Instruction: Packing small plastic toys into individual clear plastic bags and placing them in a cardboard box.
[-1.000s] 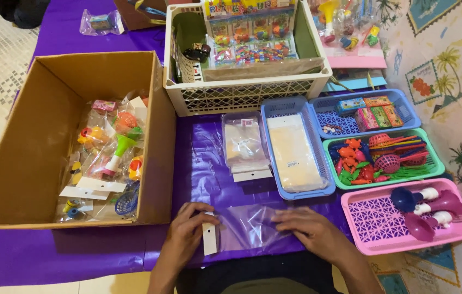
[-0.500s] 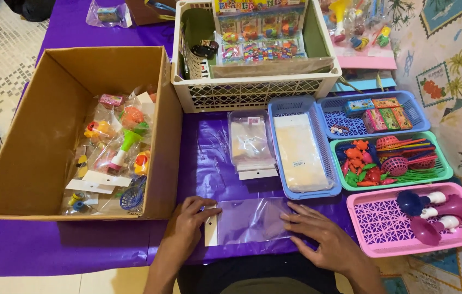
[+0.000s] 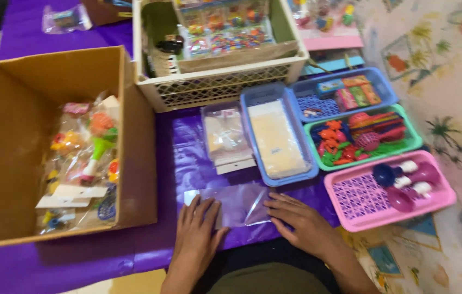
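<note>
A clear plastic bag (image 3: 236,204) with a white header strip lies flat on the purple tablecloth (image 3: 187,158) near the front edge. My left hand (image 3: 198,231) rests flat on the bag's left end, fingers spread. My right hand (image 3: 299,220) presses its right end, fingers apart. Just behind the bag lies a stack of similar clear bags (image 3: 224,136).
A cardboard box (image 3: 138,147) at the left holds several filled toy bags (image 3: 87,158). A white crate (image 3: 220,87) stands behind. To the right are a blue tray of paper (image 3: 277,139), a blue tray (image 3: 345,92), a green tray of toys (image 3: 364,136) and a pink tray (image 3: 389,190).
Both hands have slid along the clear bag, smoothing it flat. The left hand now covers the bag's left end and the view has shifted right.
</note>
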